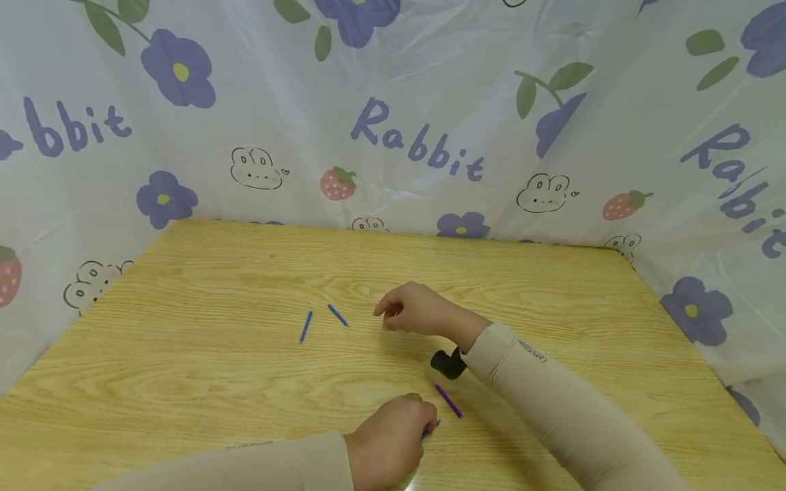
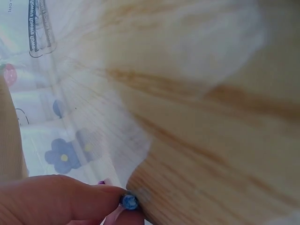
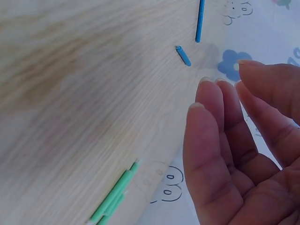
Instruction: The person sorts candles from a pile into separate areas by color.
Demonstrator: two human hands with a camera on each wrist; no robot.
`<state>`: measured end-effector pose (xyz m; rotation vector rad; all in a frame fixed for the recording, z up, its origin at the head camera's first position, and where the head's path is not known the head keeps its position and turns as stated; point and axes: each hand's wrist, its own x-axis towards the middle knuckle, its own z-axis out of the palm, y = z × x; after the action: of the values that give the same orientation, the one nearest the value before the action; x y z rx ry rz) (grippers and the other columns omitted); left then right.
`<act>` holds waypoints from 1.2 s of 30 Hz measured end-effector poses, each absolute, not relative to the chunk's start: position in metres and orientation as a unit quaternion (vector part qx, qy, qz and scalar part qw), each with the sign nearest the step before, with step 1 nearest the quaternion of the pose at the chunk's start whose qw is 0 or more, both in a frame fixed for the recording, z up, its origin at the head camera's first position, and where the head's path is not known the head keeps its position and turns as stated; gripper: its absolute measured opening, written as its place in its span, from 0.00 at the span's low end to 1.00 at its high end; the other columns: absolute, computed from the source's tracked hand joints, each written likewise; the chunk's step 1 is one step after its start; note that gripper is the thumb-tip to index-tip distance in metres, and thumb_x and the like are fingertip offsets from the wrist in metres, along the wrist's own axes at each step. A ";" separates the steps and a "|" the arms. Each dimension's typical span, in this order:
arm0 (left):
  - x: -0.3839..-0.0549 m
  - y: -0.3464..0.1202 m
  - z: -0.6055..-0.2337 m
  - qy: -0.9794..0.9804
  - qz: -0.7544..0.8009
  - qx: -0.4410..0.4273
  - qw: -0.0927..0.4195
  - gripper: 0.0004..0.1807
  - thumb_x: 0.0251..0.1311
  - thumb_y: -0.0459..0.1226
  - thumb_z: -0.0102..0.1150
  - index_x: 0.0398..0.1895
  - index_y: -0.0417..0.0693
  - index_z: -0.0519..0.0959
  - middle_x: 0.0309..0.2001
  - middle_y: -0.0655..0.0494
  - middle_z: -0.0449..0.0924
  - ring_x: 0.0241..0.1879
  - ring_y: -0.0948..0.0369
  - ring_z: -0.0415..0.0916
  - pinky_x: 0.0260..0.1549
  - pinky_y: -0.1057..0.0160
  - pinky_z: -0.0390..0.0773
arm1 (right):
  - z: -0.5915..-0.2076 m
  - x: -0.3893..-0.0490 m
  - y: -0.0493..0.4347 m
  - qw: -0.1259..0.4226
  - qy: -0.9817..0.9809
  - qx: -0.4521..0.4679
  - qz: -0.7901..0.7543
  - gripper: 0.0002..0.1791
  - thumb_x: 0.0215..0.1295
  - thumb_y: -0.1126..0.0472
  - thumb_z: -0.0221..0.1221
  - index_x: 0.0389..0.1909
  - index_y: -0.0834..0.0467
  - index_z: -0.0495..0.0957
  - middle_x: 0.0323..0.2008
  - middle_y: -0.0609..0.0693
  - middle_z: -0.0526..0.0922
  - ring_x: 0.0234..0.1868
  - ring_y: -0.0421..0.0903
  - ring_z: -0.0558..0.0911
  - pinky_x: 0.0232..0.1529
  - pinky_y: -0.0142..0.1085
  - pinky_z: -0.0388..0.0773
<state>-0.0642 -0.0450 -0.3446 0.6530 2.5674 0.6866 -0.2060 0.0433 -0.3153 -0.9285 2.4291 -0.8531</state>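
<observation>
My left hand (image 1: 393, 436) is low over the front of the table, pinching a thin blue stick (image 1: 430, 429) between thumb and fingers. In the left wrist view the end of this blue stick (image 2: 129, 202) pokes out at the thumb tip. A purple stick (image 1: 448, 400) lies just beyond it to the right. Farther back, my right hand (image 1: 417, 310) hovers with loosely bent fingers, nothing between them. Two more blue sticks lie to its left, the nearer a slanted blue stick (image 1: 338, 316), the other a blue stick (image 1: 306, 327) farther left.
Several green sticks (image 3: 112, 194) lie side by side on the wooden table (image 1: 215, 382), seen only in the right wrist view. A black wrist camera (image 1: 448, 363) sits under the right cuff. A printed rabbit-and-flower sheet (image 1: 417, 82) hangs behind the table.
</observation>
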 end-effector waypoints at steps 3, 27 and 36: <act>-0.064 -0.044 -0.344 0.921 0.240 0.231 0.202 0.13 0.48 0.21 0.55 0.28 0.49 0.76 0.25 0.64 0.67 0.25 0.72 0.65 0.26 0.74 0.69 | -0.317 -0.202 0.051 0.202 0.869 -0.328 -0.311 0.11 0.59 0.62 0.56 0.43 0.57 0.79 0.30 0.42 0.78 0.29 0.39 0.72 0.30 0.31 0.71; -0.062 -0.042 -0.343 0.922 0.244 0.233 0.188 0.13 0.47 0.21 0.54 0.24 0.49 0.76 0.24 0.65 0.67 0.25 0.71 0.64 0.27 0.73 0.69 | -0.329 -0.162 0.097 0.156 0.893 -0.308 -0.290 0.11 0.54 0.68 0.55 0.38 0.58 0.80 0.29 0.44 0.80 0.30 0.37 0.74 0.32 0.30 0.72; -0.060 -0.042 -0.343 0.928 0.240 0.233 0.165 0.14 0.43 0.20 0.53 0.20 0.49 0.74 0.21 0.65 0.65 0.22 0.71 0.61 0.23 0.73 0.67 | -0.335 -0.149 0.105 0.164 0.901 -0.283 -0.286 0.10 0.52 0.70 0.57 0.36 0.58 0.81 0.26 0.43 0.78 0.28 0.38 0.73 0.30 0.32 0.71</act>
<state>-0.0597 -0.0416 -0.3430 0.6642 2.6426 0.6841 -0.1486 0.1051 -0.3345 -0.8065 2.5679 -0.8153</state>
